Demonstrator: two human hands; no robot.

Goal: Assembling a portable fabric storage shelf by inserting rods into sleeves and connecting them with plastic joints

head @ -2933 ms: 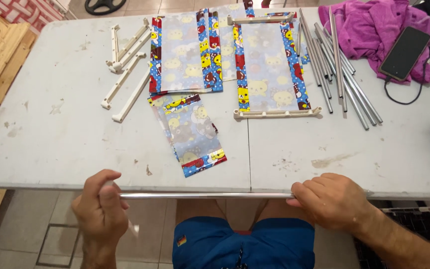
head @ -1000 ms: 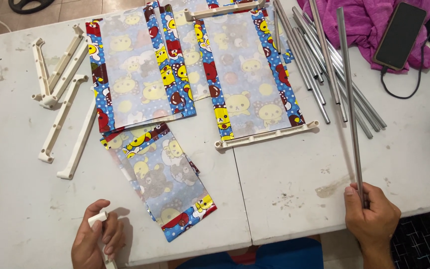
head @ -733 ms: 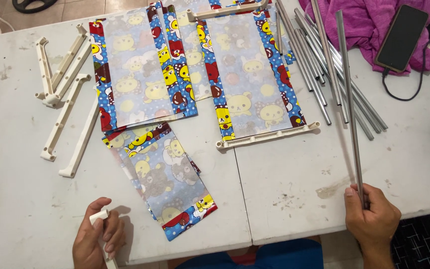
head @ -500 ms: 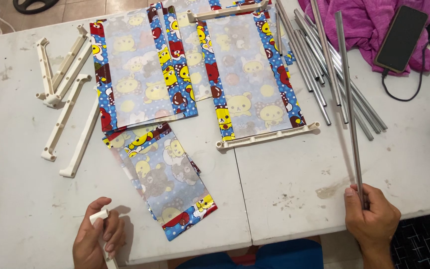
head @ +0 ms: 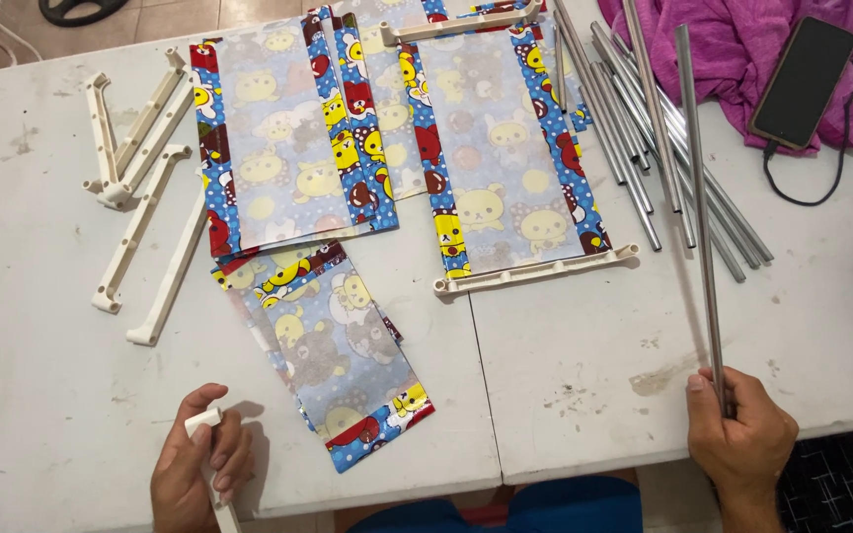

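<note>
At the lower right of the frame the right hand [head: 740, 434] is closed around the near end of a long metal rod [head: 700, 207], which runs up the frame toward the upper right, lying over the white table [head: 584, 375] and beside a loose bundle of similar metal rods [head: 644, 128]. At the lower left the left hand [head: 194, 474] is clamped on a short white plastic bar [head: 211, 464], near the table's front edge. Just right of that hand lies a small patterned fabric panel [head: 333, 355]; two larger patterned panels [head: 397, 138] spread across the top centre. White plastic brackets [head: 140, 188] lie at the upper left. A pink cloth [head: 742, 49] and a dark phone [head: 802, 84] sit at the upper right.
</note>
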